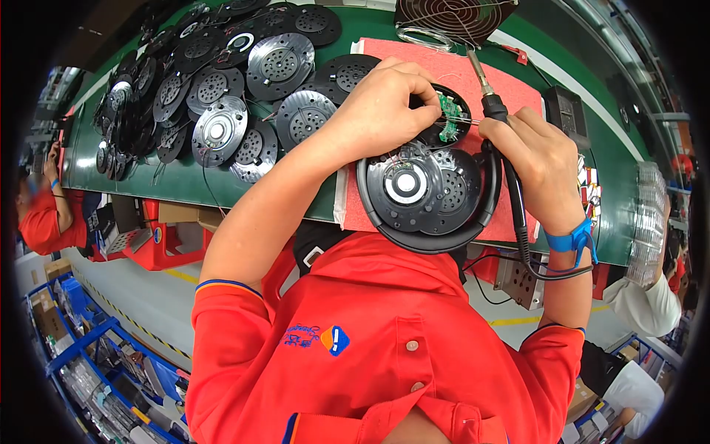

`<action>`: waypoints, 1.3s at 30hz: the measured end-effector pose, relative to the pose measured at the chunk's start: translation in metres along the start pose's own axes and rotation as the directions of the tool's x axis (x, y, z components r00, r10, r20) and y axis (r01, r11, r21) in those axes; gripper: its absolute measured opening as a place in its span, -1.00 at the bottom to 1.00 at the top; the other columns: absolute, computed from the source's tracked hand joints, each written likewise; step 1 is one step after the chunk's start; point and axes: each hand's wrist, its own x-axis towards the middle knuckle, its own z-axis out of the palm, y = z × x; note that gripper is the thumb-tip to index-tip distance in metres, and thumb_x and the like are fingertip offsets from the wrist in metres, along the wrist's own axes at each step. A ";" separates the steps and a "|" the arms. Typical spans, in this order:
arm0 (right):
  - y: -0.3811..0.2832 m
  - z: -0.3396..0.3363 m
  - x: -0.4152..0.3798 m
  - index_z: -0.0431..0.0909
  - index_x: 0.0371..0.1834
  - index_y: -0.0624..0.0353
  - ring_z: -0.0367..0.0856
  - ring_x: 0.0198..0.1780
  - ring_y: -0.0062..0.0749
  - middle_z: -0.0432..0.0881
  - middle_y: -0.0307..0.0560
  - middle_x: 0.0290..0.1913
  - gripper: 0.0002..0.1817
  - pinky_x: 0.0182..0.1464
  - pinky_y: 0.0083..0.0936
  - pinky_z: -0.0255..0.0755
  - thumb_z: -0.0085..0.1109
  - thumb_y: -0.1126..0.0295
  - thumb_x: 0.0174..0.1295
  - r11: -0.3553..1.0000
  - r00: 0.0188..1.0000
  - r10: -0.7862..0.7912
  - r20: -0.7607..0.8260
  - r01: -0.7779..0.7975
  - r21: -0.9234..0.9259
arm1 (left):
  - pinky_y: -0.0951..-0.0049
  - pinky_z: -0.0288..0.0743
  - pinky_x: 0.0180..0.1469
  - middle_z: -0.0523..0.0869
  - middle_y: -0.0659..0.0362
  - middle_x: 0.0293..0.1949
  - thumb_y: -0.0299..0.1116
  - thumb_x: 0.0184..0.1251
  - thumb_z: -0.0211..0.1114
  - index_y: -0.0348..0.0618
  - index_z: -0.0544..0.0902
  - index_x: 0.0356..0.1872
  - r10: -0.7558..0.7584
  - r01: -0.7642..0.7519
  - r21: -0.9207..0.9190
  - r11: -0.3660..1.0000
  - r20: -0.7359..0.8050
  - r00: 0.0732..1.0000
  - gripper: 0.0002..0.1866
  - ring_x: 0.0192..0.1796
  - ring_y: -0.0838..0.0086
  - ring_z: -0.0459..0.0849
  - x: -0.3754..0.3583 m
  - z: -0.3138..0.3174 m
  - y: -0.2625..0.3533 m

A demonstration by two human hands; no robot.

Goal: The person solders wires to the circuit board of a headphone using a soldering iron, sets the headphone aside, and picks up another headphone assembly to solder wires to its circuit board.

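My left hand [396, 103] is closed in a pinch at the edge of a green circuit board [450, 122]; what lies between its fingertips is too small to make out. The board sits in a round black housing. My right hand [536, 155] grips a soldering iron [494, 106], its metal tip pointing away from me and its cable trailing down. From the same hand, thin metal tweezers [467, 120] reach left to the board. Just below lie round black speaker plates [405, 185] inside a curved black padded band [436, 243].
Many round black perforated plates [214, 85] with thin wires are heaped at left on the green bench [244, 191]. A pink mat [503, 214] lies under the work. A fan grille [451, 22] stands behind. Clear plastic trays [647, 214] and a co-worker's sleeve [643, 307] are right.
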 end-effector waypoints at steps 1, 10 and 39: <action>0.000 -0.001 0.001 0.54 -0.29 0.14 0.50 -0.44 -0.32 0.50 -0.17 -0.52 -0.75 -0.45 -0.42 0.38 0.18 0.54 -0.13 1.000 1.000 -0.006 0.007 0.006 0.000 | 0.30 0.39 0.10 0.69 0.07 -0.20 -0.37 0.02 0.27 -0.26 0.68 -0.48 0.006 -0.006 0.006 1.000 -0.008 1.000 -0.85 -0.01 0.17 0.54 0.000 0.000 0.000; 0.001 -0.005 0.004 0.54 -0.30 0.13 0.48 -0.43 -0.35 0.47 -0.21 -0.54 -0.76 -0.46 -0.43 0.37 0.18 0.53 -0.13 0.998 0.998 -0.032 0.046 0.034 -0.053 | 0.30 0.39 0.08 0.69 0.08 -0.23 -0.38 0.03 0.27 -0.26 0.67 -0.49 -0.017 0.017 -0.011 1.000 0.006 1.000 -0.85 -0.04 0.18 0.54 0.000 -0.001 0.002; 0.002 0.000 0.005 0.54 -0.29 0.12 0.48 -0.43 -0.35 0.46 -0.20 -0.55 -0.74 -0.46 -0.43 0.37 0.16 0.52 -0.13 0.997 0.998 -0.056 0.022 0.057 -0.054 | 0.31 0.37 0.10 0.68 0.07 -0.19 -0.38 0.04 0.29 -0.27 0.67 -0.45 -0.037 0.036 0.018 0.999 0.038 0.999 -0.85 -0.02 0.20 0.54 0.000 -0.001 0.003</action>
